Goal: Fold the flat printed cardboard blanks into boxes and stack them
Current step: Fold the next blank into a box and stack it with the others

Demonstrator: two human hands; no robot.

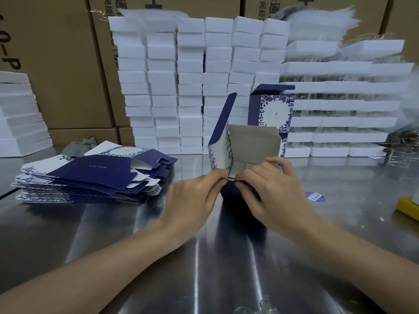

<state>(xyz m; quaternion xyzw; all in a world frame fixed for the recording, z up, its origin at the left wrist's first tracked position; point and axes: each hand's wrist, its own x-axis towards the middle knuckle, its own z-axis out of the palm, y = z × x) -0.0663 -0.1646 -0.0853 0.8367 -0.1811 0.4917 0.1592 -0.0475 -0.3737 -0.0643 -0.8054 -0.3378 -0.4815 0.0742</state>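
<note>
The fingertips (223,179) of the left hand (195,196) and of the right hand (269,189) nearly meet at the centre of the frame. Both are closed narrowly in a pinch on the near edge of the half-folded box (251,143), and the other fingers of the right hand are curled over its near wall. This box stands on the steel table (204,257) just beyond the hands, with its grey inside turned to the camera and one dark blue flap (224,116) rising tilted at its left side. I judge the printed board to be light and thin, stiff across a panel but weak along the scored lines, and its printed face may be a little slippery. It is best held close to the folds and corners, as now, because a squeeze in the middle of a wall would probably leave a dent (and a dent does not come out of such board). Just behind, right of centre, a finished box (274,109) stands upright with its lid open. The pile of flat blanks (90,175) lies at the middle left, well apart from the hands. Behind everything are white foam blocks (192,87) in columns, and brown cartons (56,64) fill the upper left.
</note>
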